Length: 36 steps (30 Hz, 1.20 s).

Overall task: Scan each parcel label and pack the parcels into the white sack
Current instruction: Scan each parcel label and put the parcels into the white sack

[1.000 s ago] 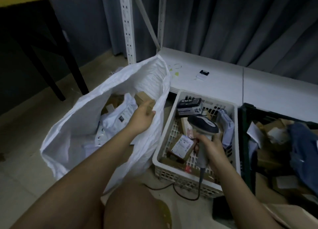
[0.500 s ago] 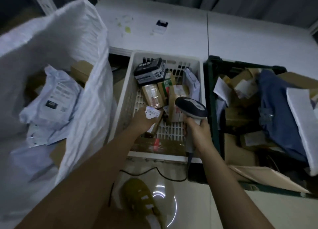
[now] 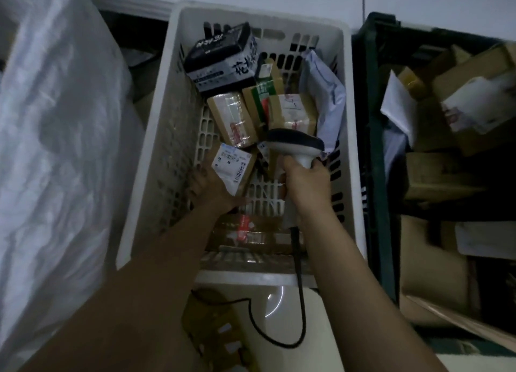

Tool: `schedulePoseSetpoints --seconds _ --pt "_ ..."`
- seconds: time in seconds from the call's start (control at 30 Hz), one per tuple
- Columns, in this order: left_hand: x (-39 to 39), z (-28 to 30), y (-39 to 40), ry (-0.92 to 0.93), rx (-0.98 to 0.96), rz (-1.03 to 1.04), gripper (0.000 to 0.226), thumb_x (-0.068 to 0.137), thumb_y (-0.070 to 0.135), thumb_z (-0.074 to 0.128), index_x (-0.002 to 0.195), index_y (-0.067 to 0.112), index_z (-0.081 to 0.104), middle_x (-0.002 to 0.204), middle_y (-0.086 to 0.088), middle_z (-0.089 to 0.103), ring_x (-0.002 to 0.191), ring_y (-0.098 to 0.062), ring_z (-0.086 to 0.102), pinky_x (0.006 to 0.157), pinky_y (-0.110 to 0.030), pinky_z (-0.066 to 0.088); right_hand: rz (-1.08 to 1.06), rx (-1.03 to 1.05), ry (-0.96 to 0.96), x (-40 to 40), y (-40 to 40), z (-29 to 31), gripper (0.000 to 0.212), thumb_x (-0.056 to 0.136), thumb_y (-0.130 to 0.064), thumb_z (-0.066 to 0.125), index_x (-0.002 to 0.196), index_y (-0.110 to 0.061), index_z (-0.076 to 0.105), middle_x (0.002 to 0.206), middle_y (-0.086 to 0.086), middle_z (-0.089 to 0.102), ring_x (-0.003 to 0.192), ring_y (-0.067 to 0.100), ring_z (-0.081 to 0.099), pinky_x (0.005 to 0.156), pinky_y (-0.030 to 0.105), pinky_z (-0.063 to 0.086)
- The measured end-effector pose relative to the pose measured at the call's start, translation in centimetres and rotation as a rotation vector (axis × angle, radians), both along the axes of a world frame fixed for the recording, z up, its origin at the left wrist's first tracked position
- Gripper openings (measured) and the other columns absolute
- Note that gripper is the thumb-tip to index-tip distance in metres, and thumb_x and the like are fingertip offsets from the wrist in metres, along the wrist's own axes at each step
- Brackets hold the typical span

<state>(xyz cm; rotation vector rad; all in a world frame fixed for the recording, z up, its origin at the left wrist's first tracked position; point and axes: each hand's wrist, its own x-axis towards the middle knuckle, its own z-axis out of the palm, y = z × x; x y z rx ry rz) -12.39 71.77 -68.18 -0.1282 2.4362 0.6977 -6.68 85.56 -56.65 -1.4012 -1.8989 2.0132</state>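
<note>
Head view: left hand (image 3: pixel 208 188) is down inside the white basket (image 3: pixel 156 153), fingers curled around the near-left edge of a small cardboard parcel (image 3: pixel 237 173) and gripping it; the parcel's white barcode label (image 3: pixel 230 163) faces up, tilted. Right hand (image 3: pixel 305 181) is wrapped tight around the handle of the barcode scanner (image 3: pixel 294 148), whose dark-topped head sits just right of the labelled parcel, above the basket contents; can't tell whether the head touches anything. Scanner cable (image 3: pixel 300 296) drops from the handle over the near rim of the basket and loops across the floor (image 3: pixel 329 329). More parcels lie further back in the basket: a black box with white lettering (image 3: pixel 223 56) at the far end, brown taped boxes (image 3: pixel 234 117) in the middle, a pale poly mailer (image 3: pixel 325 98) leaning on the right wall, and a flat taped parcel (image 3: pixel 251 232) at the near end under the forearms. White sack (image 3: pixel 55 148) stands just left of the basket, filling the left edge of the frame; its inside isn't visible from here. A dark green crate (image 3: pixel 374 148) sits right against the basket's right side, full of cardboard boxes and papers. Scene is dim, edges blurred.
</note>
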Motion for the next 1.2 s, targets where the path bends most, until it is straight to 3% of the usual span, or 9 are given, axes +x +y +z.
schedulePoseSetpoints --seconds 0.1,0.37,0.5,0.57,0.77,0.9,1.0,1.1,1.2 --pt "-0.3 0.0 0.2 0.06 -0.081 0.043 0.137 0.057 0.051 0.085 0.15 0.012 -0.008 0.152 -0.02 0.012 0.14 -0.037 0.015 0.114 -0.049 0.018 0.022 -0.036 -0.005 -0.6 -0.1 -0.4 0.04 0.087 -0.02 0.065 0.125 -0.01 0.057 0.099 0.007 0.066 0.083 0.019 0.063 0.063 0.025 0.048" --pt "-0.3 7.1 -1.1 0.011 0.145 0.033 0.135 0.064 0.042 0.084 0.148 0.017 -0.018 0.151 -0.015 0.005 0.141 -0.034 0.003 0.111 -0.043 0.02 0.02 -0.116 -0.008 0.0 -0.3 2.3 0.013 0.085 -0.017 0.067 0.094 -0.008 0.062 0.069 0.004 0.059 0.058 0.015 0.055 0.054 0.023 0.045" --pt "0.9 13.7 -2.3 0.073 0.223 0.049 0.146 0.05 0.058 0.084 0.149 0.02 -0.017 0.156 -0.013 0.003 0.144 -0.032 0.003 0.113 -0.048 0.016 -0.006 -0.099 0.042 1.4 -0.8 6.2 0.01 0.084 -0.014 0.072 0.082 -0.011 0.062 0.063 0.003 0.061 0.053 0.013 0.055 0.051 0.021 0.047" --pt "2.0 17.5 -3.0 0.118 0.23 0.025 0.145 0.056 0.06 0.082 0.147 0.02 -0.024 0.158 -0.011 -0.004 0.145 -0.031 0.0 0.115 -0.047 0.015 0.02 -0.111 0.104 2.4 -1.9 8.7 0.013 0.083 -0.015 0.074 0.09 -0.008 0.065 0.068 0.006 0.063 0.056 0.016 0.058 0.056 0.025 0.049" --pt "5.9 28.4 -6.8 0.335 0.291 0.057 0.14 0.055 0.059 0.081 0.149 0.018 -0.015 0.156 -0.011 0.011 0.144 -0.03 0.008 0.115 -0.046 0.02 0.026 -0.036 0.427 4.6 -8.0 17.2 0.101 0.048 -0.055 0.092 0.134 -0.019 0.055 0.125 -0.003 0.065 0.11 0.016 0.064 0.097 0.043 0.053" --pt "9.6 33.9 -10.9 0.457 0.356 0.163 0.135 0.046 0.057 0.082 0.146 0.016 0.001 0.145 -0.009 0.025 0.138 -0.028 0.018 0.112 -0.042 0.026 0.101 -0.036 0.484 7.2 -12.0 23.0 0.063 0.068 -0.026 0.088 0.122 -0.012 0.06 0.112 -0.001 0.067 0.098 0.014 0.065 0.086 0.027 0.055" --pt "12.2 37.1 -15.0 0.531 0.447 0.17 0.115 0.056 0.052 0.082 0.141 0.016 0.013 0.137 -0.003 0.03 0.132 -0.02 0.025 0.105 -0.03 0.03 0.129 -0.02 0.562 9.0 -14.7 26.2 0.04 0.076 -0.021 0.083 0.104 -0.025 0.054 0.088 -0.011 0.062 0.077 0.002 0.058 0.061 0.006 0.045" --pt "14.1 40.1 -19.4 0.564 0.622 0.216 0.055 0.09 0.044 0.059 0.132 0.021 0.034 0.126 0.003 0.044 0.107 -0.005 0.05 0.078 -0.008 0.043 0.179 -0.05 0.596 10.3 -16.7 28.8 0.045 0.076 -0.025 0.081 0.113 -0.016 0.058 0.11 -0.003 0.067 0.095 0.011 0.063 0.08 0.023 0.05" --pt "15.5 42.6 -23.1 0.496 0.862 0.34 0.032 0.098 0.048 0.04 0.121 0.027 0.049 0.121 0.002 0.061 0.105 -0.015 0.061 0.084 -0.027 0.052 0.268 -0.071 0.645 11.3 -18.3 30.9 0.04 0.078 -0.025 0.08 0.111 -0.019 0.058 0.103 -0.005 0.068 0.088 0.006 0.064 0.07 0.017 0.052"
